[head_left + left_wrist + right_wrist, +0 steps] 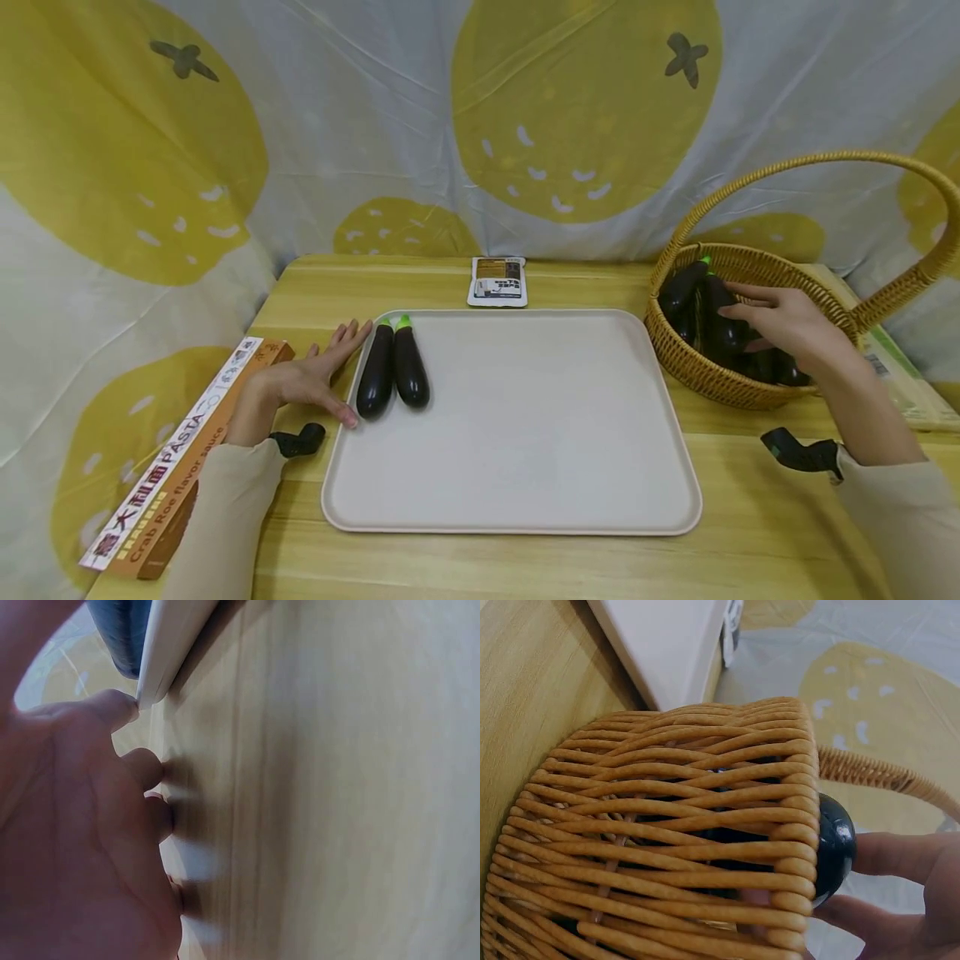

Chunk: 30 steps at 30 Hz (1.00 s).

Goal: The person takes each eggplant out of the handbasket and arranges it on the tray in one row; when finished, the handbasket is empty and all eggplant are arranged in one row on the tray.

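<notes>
A white tray [540, 425] lies on the table, with two dark purple eggplants, a left one [376, 379] and a right one [411, 371], side by side at its left end. My left hand [309, 377] rests at the tray's left rim, fingers spread; in the left wrist view its fingertips [120, 707] meet the rim and table. Over the wicker basket [693, 367], my right hand [787, 321] holds an eggplant [722, 321] among several others. In the right wrist view, thumb and fingers pinch the eggplant's rounded end [835, 847] above the basket rim; the wicker hides the rest.
A pasta box [187, 454] lies along the table's left side. Behind the tray is a small packet [498, 282]. The basket's tall handle [810, 158] arches over the right side. A green and yellow flat package [900, 367] lies beyond the basket.
</notes>
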Each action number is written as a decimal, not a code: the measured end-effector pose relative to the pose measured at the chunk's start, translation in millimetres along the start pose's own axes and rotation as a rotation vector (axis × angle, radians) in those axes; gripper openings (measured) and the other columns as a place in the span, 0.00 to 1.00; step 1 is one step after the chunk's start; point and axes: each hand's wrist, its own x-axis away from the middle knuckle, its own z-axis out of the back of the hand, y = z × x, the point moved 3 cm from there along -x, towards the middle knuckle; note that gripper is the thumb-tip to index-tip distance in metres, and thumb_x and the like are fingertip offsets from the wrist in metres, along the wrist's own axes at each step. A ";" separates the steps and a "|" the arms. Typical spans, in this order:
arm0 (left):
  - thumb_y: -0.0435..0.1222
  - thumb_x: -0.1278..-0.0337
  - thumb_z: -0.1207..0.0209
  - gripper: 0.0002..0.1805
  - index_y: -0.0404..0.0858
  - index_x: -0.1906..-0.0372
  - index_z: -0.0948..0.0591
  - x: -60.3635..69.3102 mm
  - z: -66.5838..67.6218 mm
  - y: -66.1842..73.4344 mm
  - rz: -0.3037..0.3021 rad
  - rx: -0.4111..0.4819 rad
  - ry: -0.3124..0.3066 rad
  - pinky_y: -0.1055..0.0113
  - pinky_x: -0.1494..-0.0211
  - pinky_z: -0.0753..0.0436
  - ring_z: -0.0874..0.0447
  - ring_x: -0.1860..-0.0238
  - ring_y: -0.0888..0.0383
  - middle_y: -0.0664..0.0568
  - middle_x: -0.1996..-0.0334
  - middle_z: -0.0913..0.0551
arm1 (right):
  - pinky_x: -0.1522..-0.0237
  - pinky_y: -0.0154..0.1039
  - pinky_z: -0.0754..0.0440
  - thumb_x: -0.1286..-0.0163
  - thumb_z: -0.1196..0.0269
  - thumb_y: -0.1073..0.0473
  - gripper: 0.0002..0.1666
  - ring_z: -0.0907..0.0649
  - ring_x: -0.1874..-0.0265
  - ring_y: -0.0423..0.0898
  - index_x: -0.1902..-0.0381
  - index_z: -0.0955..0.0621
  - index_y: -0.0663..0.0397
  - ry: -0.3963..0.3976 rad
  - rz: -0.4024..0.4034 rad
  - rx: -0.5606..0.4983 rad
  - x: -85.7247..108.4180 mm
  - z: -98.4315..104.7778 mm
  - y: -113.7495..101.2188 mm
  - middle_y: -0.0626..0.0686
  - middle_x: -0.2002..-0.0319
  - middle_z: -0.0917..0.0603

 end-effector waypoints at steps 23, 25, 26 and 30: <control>0.47 0.64 0.17 0.83 0.42 0.16 0.70 0.0 -0.1 2.1 -0.010 0.014 -0.005 0.24 0.28 0.82 0.91 0.21 0.31 0.32 0.21 0.85 | 0.67 0.40 0.14 0.17 0.47 0.44 0.42 0.23 0.65 0.25 0.17 0.47 0.54 0.011 0.100 0.116 62.3 -12.1 -8.1 0.75 0.31 0.34; 0.47 0.64 0.16 0.83 0.42 0.16 0.70 0.2 0.0 2.4 -0.009 0.015 -0.005 0.24 0.28 0.82 0.91 0.22 0.31 0.32 0.21 0.85 | 0.68 0.39 0.15 0.17 0.46 0.45 0.41 0.25 0.64 0.24 0.17 0.45 0.55 0.007 0.117 0.113 69.0 -16.6 -10.8 0.73 0.33 0.33; 0.47 0.64 0.16 0.83 0.42 0.16 0.70 0.2 0.1 2.7 -0.009 0.016 -0.005 0.24 0.28 0.83 0.91 0.22 0.31 0.32 0.21 0.85 | 0.69 0.39 0.15 0.17 0.45 0.46 0.41 0.24 0.65 0.25 0.17 0.44 0.55 0.007 0.129 0.115 72.1 -19.3 -12.4 0.74 0.33 0.33; 0.47 0.64 0.16 0.83 0.42 0.16 0.70 -0.2 -0.3 2.5 -0.008 0.016 -0.007 0.24 0.28 0.83 0.92 0.22 0.31 0.32 0.21 0.84 | 0.73 0.37 0.22 0.18 0.44 0.46 0.39 0.24 0.64 0.34 0.18 0.40 0.52 0.004 0.179 0.168 79.4 -30.2 -18.7 0.71 0.35 0.30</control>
